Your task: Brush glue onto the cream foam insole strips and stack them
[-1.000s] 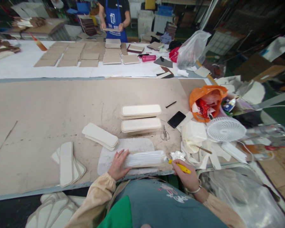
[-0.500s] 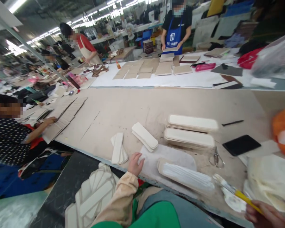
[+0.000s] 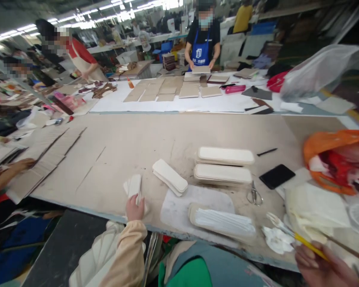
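My left hand (image 3: 135, 208) lies on a small fanned stack of off-white rounded strips (image 3: 134, 184) near the table's front edge. Its fingers are slightly apart and partly cover the lower strips. At the right, my right hand (image 3: 317, 261) is closed round the yellow handle of a brush (image 3: 308, 244), whose whitened bristles point left, by a white paste-like patch (image 3: 277, 240). Between the hands lies a strip stack (image 3: 224, 221) with wet-looking white streaks on top, partly over a pale sheet (image 3: 175, 205). Another short stack of strips (image 3: 170, 177) lies at an angle behind it.
Two taller strip stacks (image 3: 225, 155) stand farther back. Scissors (image 3: 254, 195), a black phone (image 3: 277, 176), a dark pen-like stick (image 3: 267, 152) and an orange bag (image 3: 332, 143) lie right. More strips (image 3: 94, 251) are below the table edge. Co-workers handle panels at left and across the table.
My left hand has come down onto the fanned strips from their right side. My right hand keeps the brush near the paste. The whole view has shifted to the right.
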The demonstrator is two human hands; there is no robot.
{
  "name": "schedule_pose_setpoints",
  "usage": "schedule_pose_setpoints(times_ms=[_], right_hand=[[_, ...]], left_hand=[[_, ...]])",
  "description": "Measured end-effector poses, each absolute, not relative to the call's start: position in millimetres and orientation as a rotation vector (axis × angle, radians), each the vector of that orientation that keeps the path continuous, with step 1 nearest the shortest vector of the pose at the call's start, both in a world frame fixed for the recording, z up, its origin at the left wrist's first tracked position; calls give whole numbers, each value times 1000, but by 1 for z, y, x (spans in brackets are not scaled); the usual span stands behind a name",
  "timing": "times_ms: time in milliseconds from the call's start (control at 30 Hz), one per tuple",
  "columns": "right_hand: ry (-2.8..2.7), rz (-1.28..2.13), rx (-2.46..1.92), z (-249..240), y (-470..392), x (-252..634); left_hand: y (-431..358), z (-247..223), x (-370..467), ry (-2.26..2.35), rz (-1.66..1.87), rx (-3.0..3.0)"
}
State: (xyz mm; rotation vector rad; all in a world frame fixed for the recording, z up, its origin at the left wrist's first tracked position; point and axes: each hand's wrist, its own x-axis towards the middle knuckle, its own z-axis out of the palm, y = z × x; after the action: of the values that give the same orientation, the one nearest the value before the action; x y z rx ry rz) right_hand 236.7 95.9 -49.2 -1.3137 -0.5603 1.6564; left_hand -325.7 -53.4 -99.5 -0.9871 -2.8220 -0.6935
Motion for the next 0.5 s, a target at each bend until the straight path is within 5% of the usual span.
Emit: schedule_pose_setpoints(times_ms=[233, 500], right_hand=[[-352, 1656, -1254, -25, 94, 203], [-231, 1652, -1125, -14, 84, 196]], left_hand=[[42, -89, -265, -2513, -740, -1758], [111, -77, -258, -2375, 184, -2478]])
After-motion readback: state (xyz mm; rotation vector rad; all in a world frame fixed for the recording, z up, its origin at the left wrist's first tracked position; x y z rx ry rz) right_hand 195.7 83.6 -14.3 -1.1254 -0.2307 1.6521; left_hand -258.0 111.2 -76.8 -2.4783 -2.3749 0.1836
